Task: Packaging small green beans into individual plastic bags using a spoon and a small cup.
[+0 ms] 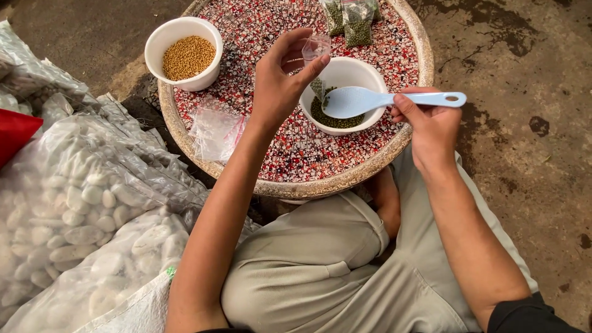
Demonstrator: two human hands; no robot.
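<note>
My left hand (280, 80) pinches a small clear plastic bag (316, 55) by its mouth, hanging over a white bowl (364, 73) of green beans (327, 117); a few beans sit in the bag's bottom. My right hand (428, 123) grips the handle of a pale blue plastic spoon (370, 100), its scoop tipped against the bag over the bowl. Both rest above a round red-and-white speckled table (271, 154).
A white bowl of yellow seeds (185, 54) stands at the table's left. Empty clear bags (216, 131) lie beside it. Filled bags of green beans (351, 21) lie at the far edge. Sacks of white pebbles (74, 203) pile up at left. My knees sit below the table.
</note>
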